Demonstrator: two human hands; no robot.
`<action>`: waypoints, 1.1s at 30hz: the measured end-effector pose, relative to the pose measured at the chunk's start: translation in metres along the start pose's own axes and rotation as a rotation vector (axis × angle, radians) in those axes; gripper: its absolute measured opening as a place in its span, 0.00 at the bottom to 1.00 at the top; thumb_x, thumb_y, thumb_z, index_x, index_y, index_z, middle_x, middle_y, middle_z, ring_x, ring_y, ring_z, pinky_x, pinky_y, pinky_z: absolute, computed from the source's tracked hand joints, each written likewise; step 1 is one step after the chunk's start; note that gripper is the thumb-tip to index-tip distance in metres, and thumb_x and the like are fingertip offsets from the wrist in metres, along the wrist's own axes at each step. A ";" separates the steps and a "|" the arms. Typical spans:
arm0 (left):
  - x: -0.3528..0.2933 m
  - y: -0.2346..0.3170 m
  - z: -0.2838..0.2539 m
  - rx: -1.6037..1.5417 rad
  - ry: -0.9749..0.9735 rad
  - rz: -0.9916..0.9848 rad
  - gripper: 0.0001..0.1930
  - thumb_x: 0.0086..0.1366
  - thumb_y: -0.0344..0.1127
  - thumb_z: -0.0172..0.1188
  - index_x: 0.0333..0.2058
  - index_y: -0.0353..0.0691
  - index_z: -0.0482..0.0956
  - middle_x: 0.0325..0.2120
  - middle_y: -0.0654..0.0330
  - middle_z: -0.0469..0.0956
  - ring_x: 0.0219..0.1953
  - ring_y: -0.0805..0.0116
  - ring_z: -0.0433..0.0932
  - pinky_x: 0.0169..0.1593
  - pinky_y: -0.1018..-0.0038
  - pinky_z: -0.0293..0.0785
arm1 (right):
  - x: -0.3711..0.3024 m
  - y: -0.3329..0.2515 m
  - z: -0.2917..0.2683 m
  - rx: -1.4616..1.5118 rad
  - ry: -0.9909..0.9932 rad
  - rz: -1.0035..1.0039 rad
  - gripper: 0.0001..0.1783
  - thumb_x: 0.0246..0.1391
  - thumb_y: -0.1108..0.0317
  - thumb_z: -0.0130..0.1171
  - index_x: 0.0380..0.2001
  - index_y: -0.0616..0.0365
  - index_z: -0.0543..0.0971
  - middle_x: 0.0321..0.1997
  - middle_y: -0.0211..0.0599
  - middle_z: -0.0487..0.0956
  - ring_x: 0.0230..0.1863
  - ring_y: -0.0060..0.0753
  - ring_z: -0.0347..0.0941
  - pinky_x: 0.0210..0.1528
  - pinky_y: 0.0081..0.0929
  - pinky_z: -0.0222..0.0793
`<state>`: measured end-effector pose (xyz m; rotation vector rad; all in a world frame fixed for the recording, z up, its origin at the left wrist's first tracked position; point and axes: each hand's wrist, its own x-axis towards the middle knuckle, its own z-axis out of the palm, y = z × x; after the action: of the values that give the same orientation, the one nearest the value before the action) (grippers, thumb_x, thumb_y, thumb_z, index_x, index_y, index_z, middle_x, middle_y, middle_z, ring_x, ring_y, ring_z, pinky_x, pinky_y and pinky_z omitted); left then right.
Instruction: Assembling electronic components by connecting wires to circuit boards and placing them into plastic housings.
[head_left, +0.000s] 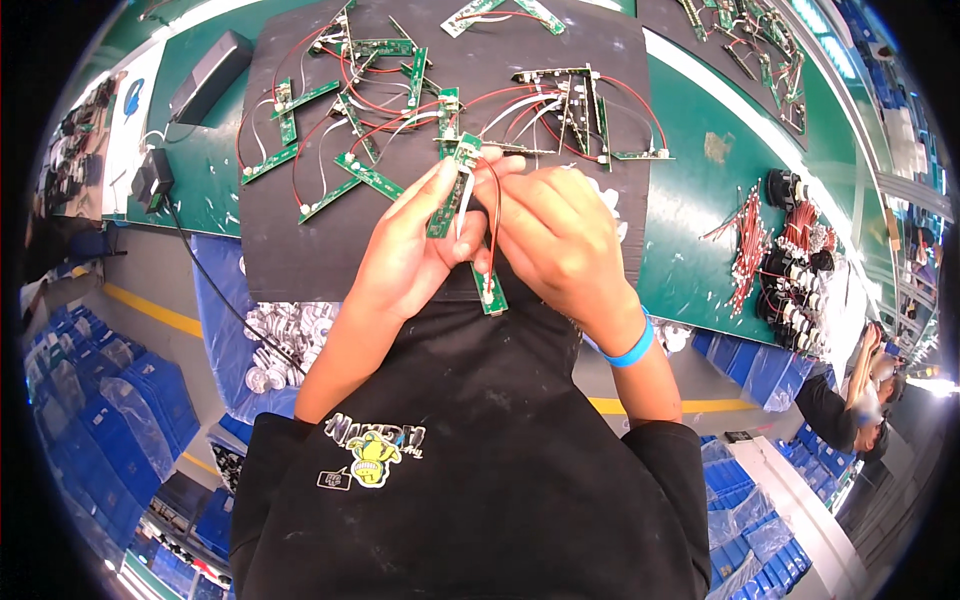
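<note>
My left hand [415,250] and my right hand [560,235] meet over the near edge of a dark mat [290,240]. Between them I hold a narrow green circuit board [450,195], upright and slightly tilted. My left thumb and fingers pinch it. A red wire [494,215] loops from its top down to a second small green board [490,290] hanging below my right hand. My right fingers touch the wires beside the first board.
Several more green boards with red and white wires [400,100] lie spread on the mat. A bundle of red wires [750,240] and black round parts [800,290] sit at the right on the green table [700,200]. Blue bins [110,400] stand below left. Another person [850,400] works at right.
</note>
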<state>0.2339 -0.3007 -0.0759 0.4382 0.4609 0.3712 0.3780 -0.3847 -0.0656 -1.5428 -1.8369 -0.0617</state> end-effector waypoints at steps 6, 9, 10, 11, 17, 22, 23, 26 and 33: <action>-0.005 -0.009 0.001 0.080 0.009 -0.035 0.22 0.71 0.44 0.42 0.57 0.35 0.63 0.32 0.62 0.70 0.24 0.76 0.67 0.30 0.71 0.74 | -0.011 0.003 0.009 -0.136 0.131 0.009 0.15 0.33 0.75 0.62 0.31 0.65 0.77 0.30 0.36 0.75 0.27 0.31 0.71 0.27 0.27 0.67; -0.005 -0.012 0.002 0.113 0.025 -0.015 0.22 0.71 0.43 0.43 0.57 0.37 0.62 0.32 0.62 0.70 0.23 0.76 0.68 0.29 0.72 0.73 | -0.011 0.002 0.013 -0.169 0.148 0.015 0.14 0.33 0.75 0.62 0.30 0.64 0.78 0.28 0.35 0.74 0.26 0.30 0.70 0.24 0.26 0.65; -0.005 -0.012 0.002 0.133 0.032 0.000 0.22 0.70 0.43 0.44 0.58 0.37 0.61 0.32 0.62 0.70 0.22 0.76 0.68 0.29 0.73 0.73 | -0.012 0.003 0.014 -0.185 0.164 0.008 0.14 0.32 0.75 0.62 0.29 0.64 0.78 0.26 0.34 0.73 0.25 0.30 0.69 0.23 0.25 0.65; -0.006 -0.013 0.003 0.133 0.034 -0.002 0.22 0.70 0.43 0.44 0.58 0.37 0.61 0.32 0.62 0.70 0.22 0.76 0.68 0.29 0.73 0.73 | -0.012 0.002 0.014 -0.183 0.163 0.010 0.14 0.32 0.75 0.62 0.29 0.64 0.78 0.26 0.34 0.73 0.25 0.30 0.69 0.23 0.25 0.65; -0.007 -0.016 0.011 0.173 0.042 0.014 0.25 0.70 0.43 0.44 0.61 0.37 0.56 0.28 0.63 0.69 0.18 0.78 0.66 0.25 0.76 0.72 | -0.017 0.001 0.019 -0.186 0.160 0.036 0.13 0.33 0.73 0.61 0.28 0.63 0.77 0.22 0.31 0.68 0.23 0.29 0.66 0.22 0.25 0.62; -0.004 -0.018 0.011 0.118 0.073 -0.001 0.27 0.71 0.44 0.43 0.63 0.37 0.52 0.27 0.64 0.68 0.16 0.78 0.63 0.22 0.76 0.72 | -0.020 0.000 0.020 -0.173 0.178 0.041 0.12 0.33 0.73 0.61 0.27 0.62 0.77 0.22 0.31 0.68 0.24 0.29 0.66 0.22 0.25 0.62; -0.005 -0.018 0.011 0.121 0.071 -0.005 0.27 0.71 0.44 0.43 0.63 0.37 0.52 0.27 0.64 0.68 0.16 0.78 0.63 0.22 0.76 0.72 | -0.020 0.000 0.020 -0.175 0.180 0.045 0.12 0.33 0.73 0.61 0.27 0.62 0.77 0.22 0.31 0.68 0.24 0.29 0.66 0.22 0.25 0.62; -0.006 -0.017 0.009 0.130 0.031 -0.014 0.27 0.71 0.44 0.42 0.63 0.37 0.51 0.28 0.64 0.68 0.15 0.79 0.62 0.22 0.75 0.73 | -0.020 0.002 0.019 -0.182 0.196 0.056 0.10 0.34 0.72 0.61 0.26 0.61 0.77 0.22 0.30 0.68 0.24 0.29 0.67 0.22 0.26 0.63; -0.008 -0.016 0.003 0.185 0.009 -0.035 0.26 0.71 0.42 0.41 0.63 0.35 0.53 0.33 0.65 0.69 0.14 0.80 0.59 0.21 0.77 0.74 | -0.015 0.000 0.008 -0.087 0.099 0.178 0.07 0.36 0.72 0.66 0.23 0.56 0.78 0.22 0.29 0.76 0.23 0.31 0.71 0.24 0.27 0.66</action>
<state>0.2326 -0.3183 -0.0785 0.6072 0.5128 0.2976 0.3741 -0.3936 -0.0792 -1.7264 -1.6329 -0.1341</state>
